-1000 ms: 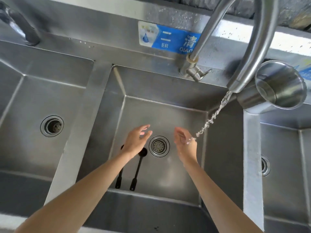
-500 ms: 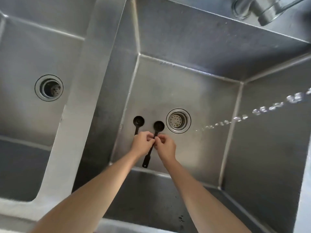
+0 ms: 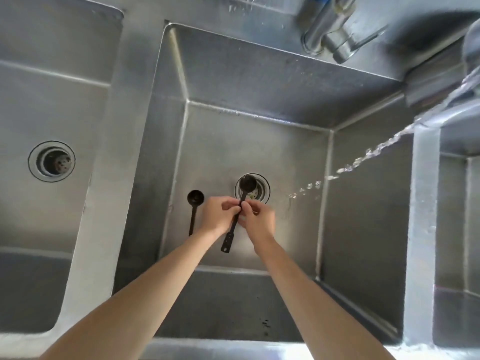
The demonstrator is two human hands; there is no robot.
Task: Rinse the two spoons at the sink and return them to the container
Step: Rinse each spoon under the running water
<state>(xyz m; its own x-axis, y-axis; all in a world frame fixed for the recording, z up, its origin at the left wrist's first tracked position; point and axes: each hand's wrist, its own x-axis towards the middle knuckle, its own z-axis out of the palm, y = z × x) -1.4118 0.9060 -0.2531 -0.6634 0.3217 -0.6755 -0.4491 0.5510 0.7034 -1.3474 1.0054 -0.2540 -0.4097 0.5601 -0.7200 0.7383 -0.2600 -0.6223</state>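
Fingers of the left hand (image 3: 220, 216) and right hand (image 3: 258, 220) pinch the slim stem of a black plastic round-bowled spoon (image 3: 241, 203), its bowl over the round steel drain (image 3: 261, 187). A second matching black spoon (image 3: 194, 207) lies flat just left, ungrasped, on the brushed stainless middle sink basin (image 3: 298, 100). A beaded water stream (image 3: 363, 159) arcs from the far right.

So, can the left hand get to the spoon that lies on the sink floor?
Probably yes. The lying spoon is just beside the left hand, nothing between them; but that hand now pinches the other spoon with the right hand.
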